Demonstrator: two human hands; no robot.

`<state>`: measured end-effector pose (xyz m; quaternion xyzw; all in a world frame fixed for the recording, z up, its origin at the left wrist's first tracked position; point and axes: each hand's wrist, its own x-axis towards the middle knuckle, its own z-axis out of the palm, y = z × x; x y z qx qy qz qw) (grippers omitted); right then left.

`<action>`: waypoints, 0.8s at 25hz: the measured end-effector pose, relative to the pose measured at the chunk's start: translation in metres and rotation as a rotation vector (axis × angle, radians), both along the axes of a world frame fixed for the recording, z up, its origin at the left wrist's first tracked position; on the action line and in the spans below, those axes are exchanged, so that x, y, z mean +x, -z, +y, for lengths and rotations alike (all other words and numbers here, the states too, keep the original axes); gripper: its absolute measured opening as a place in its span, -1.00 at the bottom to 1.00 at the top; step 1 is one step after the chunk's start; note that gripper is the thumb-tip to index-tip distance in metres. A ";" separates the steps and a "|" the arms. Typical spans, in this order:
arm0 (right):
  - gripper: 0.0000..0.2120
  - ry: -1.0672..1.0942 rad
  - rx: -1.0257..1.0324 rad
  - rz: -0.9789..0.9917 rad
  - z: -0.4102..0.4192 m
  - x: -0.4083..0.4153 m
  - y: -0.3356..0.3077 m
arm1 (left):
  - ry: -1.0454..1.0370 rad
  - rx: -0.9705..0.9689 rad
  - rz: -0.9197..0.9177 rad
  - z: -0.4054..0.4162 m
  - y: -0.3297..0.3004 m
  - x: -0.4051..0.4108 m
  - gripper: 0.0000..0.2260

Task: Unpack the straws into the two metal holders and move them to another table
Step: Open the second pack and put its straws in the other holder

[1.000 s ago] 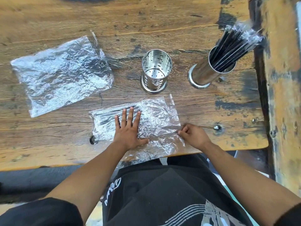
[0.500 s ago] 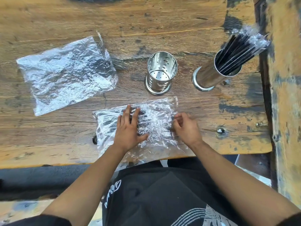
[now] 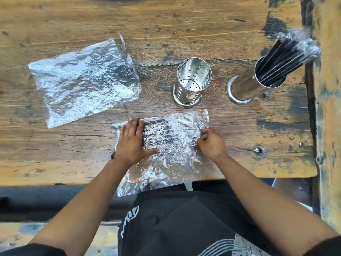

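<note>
Left hand [image 3: 132, 143] flat, fingers straight, pressing straw pack [image 3: 171, 137] at desk [image 3: 184, 24] front edge. Right hand [image 3: 210, 143] pinches pack's right end. Empty holder [image 3: 191, 83] just behind; full holder [image 3: 258, 80] right.

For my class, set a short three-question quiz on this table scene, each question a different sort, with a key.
1. True or false: the perforated metal holder in the middle holds straws.
2. Which hand lies flat on the clear plastic bag of black straws? A) left hand B) right hand
3. Fill in: the black wrapped straws stand in the ___ shiny metal holder.

Key: 1 false; 2 A; 3 right-hand.
</note>
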<state>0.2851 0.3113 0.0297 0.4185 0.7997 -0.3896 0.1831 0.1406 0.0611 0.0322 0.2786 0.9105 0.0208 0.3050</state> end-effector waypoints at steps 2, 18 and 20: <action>-0.88 0.124 -0.113 0.002 0.001 -0.002 0.000 | 0.027 -0.007 0.000 -0.010 0.003 -0.004 0.14; -0.89 0.073 -0.597 0.137 -0.029 -0.046 0.010 | 0.030 -0.007 0.098 -0.017 0.018 -0.017 -0.10; -0.91 0.039 -0.430 0.200 -0.031 -0.049 0.019 | 0.033 0.000 0.123 -0.017 0.020 -0.020 -0.14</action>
